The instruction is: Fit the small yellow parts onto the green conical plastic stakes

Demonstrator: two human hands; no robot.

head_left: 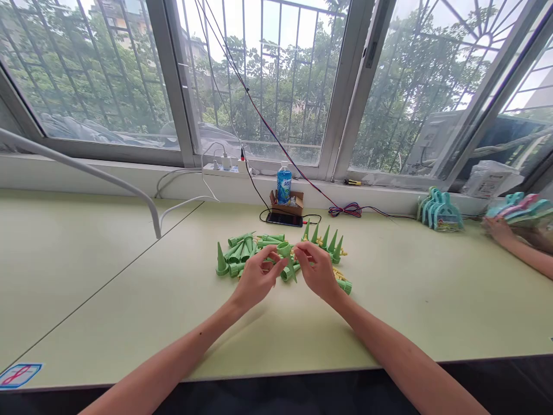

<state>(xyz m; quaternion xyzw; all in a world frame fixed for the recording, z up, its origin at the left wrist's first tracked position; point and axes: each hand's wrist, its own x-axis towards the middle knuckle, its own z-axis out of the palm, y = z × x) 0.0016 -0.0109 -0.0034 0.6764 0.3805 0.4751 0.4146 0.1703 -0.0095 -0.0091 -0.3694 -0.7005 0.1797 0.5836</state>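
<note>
My left hand [258, 275] and my right hand [318, 268] meet over the middle of the pale green table [410, 300]. Together they pinch one green plastic cone spike [286, 257], its round open end up and its tip pointing down. Under and behind my hands lies a heap of the same green cones [242, 249], some lying flat. Several more cones [325, 237] stand upright in a row at the back right of the heap. Small yellow parts [341, 252] are scattered among them.
A blue-labelled bottle [284, 183] stands in a small cardboard box [296, 207] by the window sill, with a phone [284, 219] and cables in front. Teal plastic items [438, 210] stand at the right. Another person's hand [501, 230] holds coloured items at the far right.
</note>
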